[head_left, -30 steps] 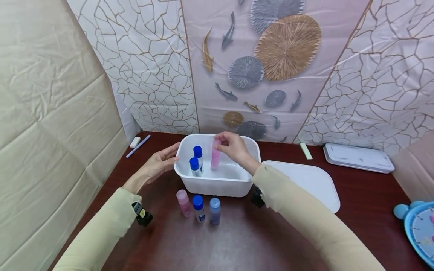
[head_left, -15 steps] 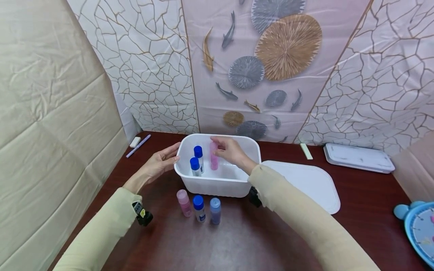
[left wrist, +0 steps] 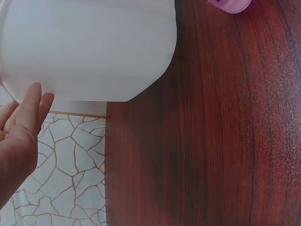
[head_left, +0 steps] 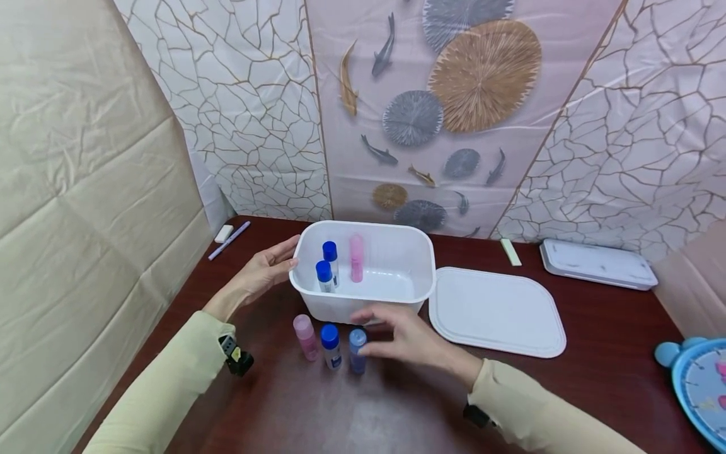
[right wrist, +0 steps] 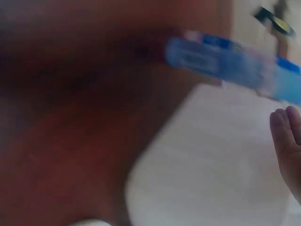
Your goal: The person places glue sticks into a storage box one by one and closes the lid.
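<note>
A white plastic container (head_left: 331, 306) stands on the table. Inside it are two blue-capped bottles (head_left: 324, 272) and a pink bottle (head_left: 356, 258), all upright. My left hand (head_left: 256, 277) rests against the container's left end, its fingers straight along the outer wall in the left wrist view. In front stand a pink bottle (head_left: 305, 337), a blue-capped bottle (head_left: 331, 346) and a light blue bottle (head_left: 358, 350). My right hand (head_left: 405, 335) is at the light blue bottle, thumb and fingers spread apart; in the right wrist view its fingertips (right wrist: 281, 118) are short of that bottle.
A white lid (head_left: 499, 312) lies right of the container. A pale tin case (head_left: 598, 263) and a light green strip (head_left: 510, 252) lie at the back right. At the back left are a white eraser (head_left: 224, 234) and a pen (head_left: 229, 240). A blue clock (head_left: 700, 384) sits far right.
My right hand has let go of the pink bottle, which now stands inside the container, and has come forward to the light blue bottle. My left hand keeps its place.
</note>
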`<state>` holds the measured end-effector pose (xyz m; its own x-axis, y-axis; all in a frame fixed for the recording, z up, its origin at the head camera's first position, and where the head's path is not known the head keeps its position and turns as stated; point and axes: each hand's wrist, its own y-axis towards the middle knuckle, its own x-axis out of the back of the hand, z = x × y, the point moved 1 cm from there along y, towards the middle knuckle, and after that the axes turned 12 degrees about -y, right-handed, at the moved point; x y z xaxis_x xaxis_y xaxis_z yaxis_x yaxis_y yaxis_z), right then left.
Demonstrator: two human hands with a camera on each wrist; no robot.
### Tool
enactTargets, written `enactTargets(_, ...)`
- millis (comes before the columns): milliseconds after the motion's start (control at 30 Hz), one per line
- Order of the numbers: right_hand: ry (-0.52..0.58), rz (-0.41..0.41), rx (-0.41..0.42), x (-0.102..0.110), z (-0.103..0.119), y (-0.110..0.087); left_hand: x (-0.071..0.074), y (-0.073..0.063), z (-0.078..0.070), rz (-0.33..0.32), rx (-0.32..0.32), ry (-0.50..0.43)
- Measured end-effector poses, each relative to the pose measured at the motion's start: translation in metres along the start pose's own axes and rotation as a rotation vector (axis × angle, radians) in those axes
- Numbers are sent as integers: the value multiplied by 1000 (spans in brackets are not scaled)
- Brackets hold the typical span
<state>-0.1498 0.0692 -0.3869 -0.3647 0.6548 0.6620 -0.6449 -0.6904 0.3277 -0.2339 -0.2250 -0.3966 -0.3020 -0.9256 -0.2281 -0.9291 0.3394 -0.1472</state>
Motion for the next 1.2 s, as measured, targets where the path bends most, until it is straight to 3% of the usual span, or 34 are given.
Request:
enactTargets(200, -140, 34, 60, -13, -7, -7, -1, -1, -3, -10, 12, 22)
enactTargets(367, 16, 13, -49, 15, 5, -2, -1, -1, -2, -12, 11, 30)
enactTargets(500, 167, -112, -141, 60, 23, 15, 0, -1, -3, -16, 8, 30)
enactTargets(600, 187, -233, -156, 86, 28, 33, 1, 0, -2, -15, 7, 22)
enactTargets(733, 144, -313, -199, 89, 13, 56, 0, 0, 0, -8, 5, 15)
enactTargets(833, 90, -277, -272, 72, -7, 69, 1, -1, 1, -6, 3, 13)
enactTargets(967, 69, -165, -357, 47, -30, 79, 1, 0, 2, 3, 3, 1)
enactTargets(1200, 40, -18, -426, 25, -43, 86, -1, 0, 0, -2, -8, -1)
